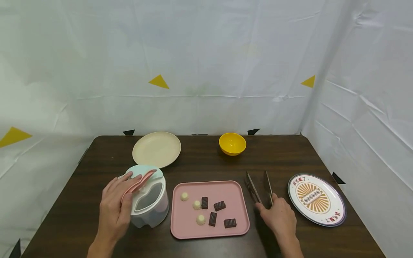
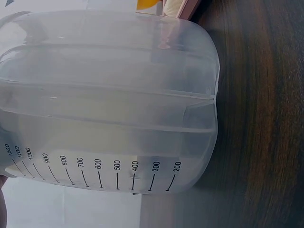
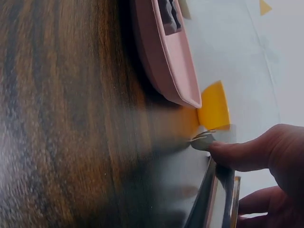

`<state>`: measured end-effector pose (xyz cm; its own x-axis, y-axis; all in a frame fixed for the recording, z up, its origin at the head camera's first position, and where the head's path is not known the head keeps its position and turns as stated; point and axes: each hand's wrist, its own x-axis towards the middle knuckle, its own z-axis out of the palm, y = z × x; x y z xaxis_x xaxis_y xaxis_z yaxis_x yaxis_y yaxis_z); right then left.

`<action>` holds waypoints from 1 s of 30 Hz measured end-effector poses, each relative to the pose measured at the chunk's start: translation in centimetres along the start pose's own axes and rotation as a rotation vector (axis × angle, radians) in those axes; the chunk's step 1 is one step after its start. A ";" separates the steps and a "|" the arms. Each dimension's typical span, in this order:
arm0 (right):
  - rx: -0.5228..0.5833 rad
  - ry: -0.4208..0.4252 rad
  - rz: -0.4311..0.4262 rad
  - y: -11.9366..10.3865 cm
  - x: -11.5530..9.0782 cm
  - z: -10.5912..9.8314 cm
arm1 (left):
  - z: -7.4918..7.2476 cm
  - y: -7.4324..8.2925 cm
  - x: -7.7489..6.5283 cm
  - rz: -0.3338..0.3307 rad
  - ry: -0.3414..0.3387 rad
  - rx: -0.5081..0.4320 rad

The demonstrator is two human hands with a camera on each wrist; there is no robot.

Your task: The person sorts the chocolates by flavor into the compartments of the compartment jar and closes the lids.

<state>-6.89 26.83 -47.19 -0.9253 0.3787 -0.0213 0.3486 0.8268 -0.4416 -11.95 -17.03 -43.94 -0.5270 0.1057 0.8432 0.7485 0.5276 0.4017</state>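
My left hand [image 1: 114, 206] holds the raised pink flap [image 1: 142, 182] of a round, translucent storage canister [image 1: 158, 212] with a pale blue and white lid. Below the flap a curved compartment opening shows. Black volume marks run along the canister's side [image 2: 107, 164] in the left wrist view. My right hand [image 1: 280, 216] grips metal tongs [image 1: 253, 188], their arms spread and tips pointing away from me. Between both hands lies a pink tray [image 1: 209, 234] bearing several dark chocolate pieces [image 1: 230, 223] and three cream-coloured domed pieces [image 1: 200, 219]. Nothing sits between the tong tips.
Behind the canister is a cream plate [image 1: 156, 148]. A yellow bowl [image 1: 232, 144] stands near the table's back edge. To the right of the tongs lies a white printed plate [image 1: 317, 200] with a blue rim. White sheeting [image 1: 206, 64] hangs behind the dark wooden table [image 1: 200, 154].
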 end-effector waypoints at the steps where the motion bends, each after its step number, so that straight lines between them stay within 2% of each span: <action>1: 0.005 0.000 0.000 0.1 0.0 0.0 | 0.0 0.0 0.0 -0.001 -0.001 -0.001; 8: 0.023 0.008 -0.022 0.4 0.1 -0.3 | 0.0 0.0 -0.1 0.000 0.002 -0.002; 14: 0.024 0.041 -0.064 -0.2 0.0 -1.3 | 0.0 0.0 0.0 0.002 0.003 -0.007; 17: 0.041 0.058 -0.140 -0.5 0.0 -1.9 | 0.1 0.0 0.0 0.005 0.006 -0.011; 25: 0.069 0.007 -0.408 -1.5 -0.3 -2.3 | 0.1 0.0 0.0 0.001 0.014 -0.014; 30: 0.048 -0.083 -0.546 -2.1 -0.7 -2.2 | 0.2 -0.1 -0.1 -0.007 0.016 -0.014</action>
<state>-6.64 25.69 -44.28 -0.9790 -0.1350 0.1524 -0.1903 0.8733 -0.4485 -12.03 -16.94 -44.09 -0.5260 0.0887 0.8458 0.7505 0.5163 0.4126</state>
